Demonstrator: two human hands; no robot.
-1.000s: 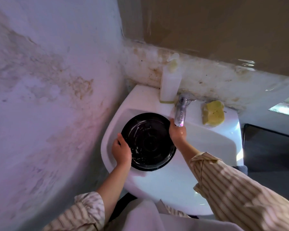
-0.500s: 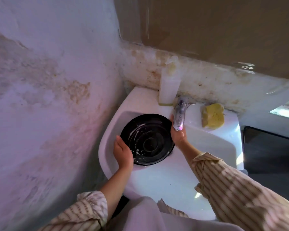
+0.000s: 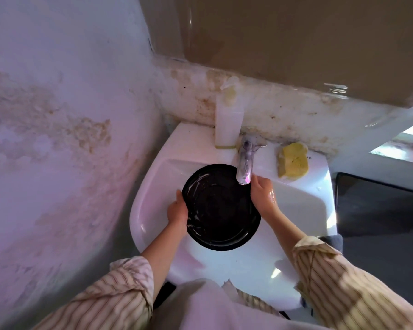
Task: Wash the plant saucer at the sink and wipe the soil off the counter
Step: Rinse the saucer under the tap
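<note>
The black saucer [image 3: 221, 207] filled most of the basin of the white sink [image 3: 296, 210], held between the left hand [image 3: 178, 211] at its left rim and the right hand [image 3: 264, 195] at its right rim. The faucet [image 3: 244, 165] hung over the saucer's far edge, just beside the right hand. Behind it, the soap bottle [image 3: 228, 122] and the yellow sponge [image 3: 292, 160] stood on the back ledge. The stained wall [image 3: 69, 139] closed the left side. Open basin remained to the right and near the front rim.
</note>
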